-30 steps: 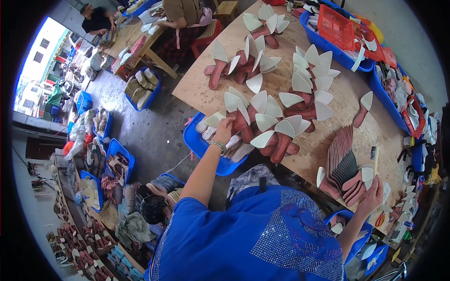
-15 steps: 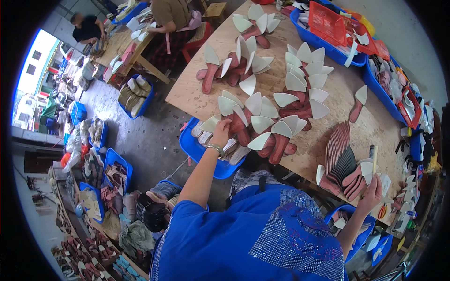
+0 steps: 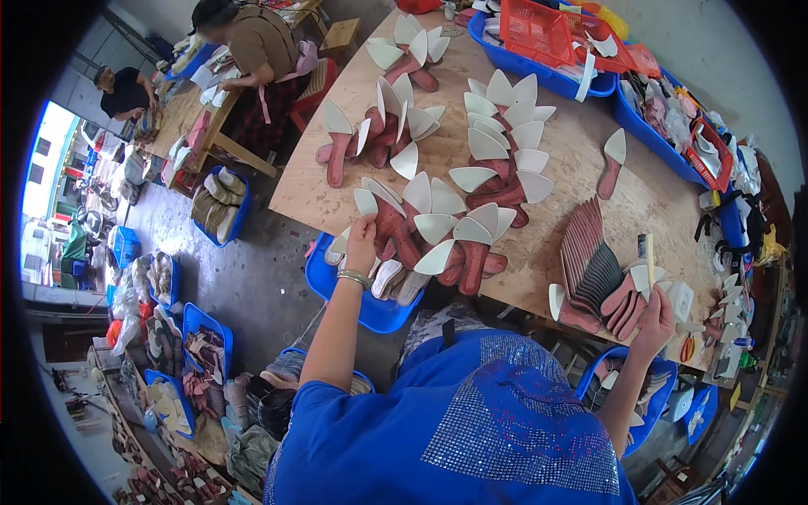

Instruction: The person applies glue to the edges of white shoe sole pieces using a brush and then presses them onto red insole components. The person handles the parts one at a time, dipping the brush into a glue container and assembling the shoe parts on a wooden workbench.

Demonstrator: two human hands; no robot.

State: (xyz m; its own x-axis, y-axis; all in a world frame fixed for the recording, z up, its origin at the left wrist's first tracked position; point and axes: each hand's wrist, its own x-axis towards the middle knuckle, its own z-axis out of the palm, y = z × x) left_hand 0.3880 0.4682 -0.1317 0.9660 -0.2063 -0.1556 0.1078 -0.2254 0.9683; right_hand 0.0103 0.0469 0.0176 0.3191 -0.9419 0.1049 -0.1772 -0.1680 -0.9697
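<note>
My left hand (image 3: 362, 246) is at the near-left edge of the wooden table (image 3: 555, 244), its fingers closed on an insole at the side of a cluster. These insoles (image 3: 475, 265) are reddish-brown with pale, pointed toe pieces, fanned out in several overlapping clusters; the fingers partly hide the gripped one. At the right, my right hand (image 3: 654, 326) holds a flat brush (image 3: 650, 265) upright by its pale handle. Beside it lies a long overlapping row of insoles (image 3: 596, 261), with a few white-tipped ones at its near end. A single insole (image 3: 612, 164) lies farther back.
Blue bins (image 3: 539, 71) with red baskets and scraps line the far right side. Another blue bin (image 3: 383, 316) with shoes stands below the table's left edge. A white container (image 3: 680, 296) sits by my right hand. Two people (image 3: 257, 50) work at another table, far left.
The view has shifted, so the table and its insoles appear farther left. My left hand stays by the same cluster; my right hand still holds the brush near the row.
</note>
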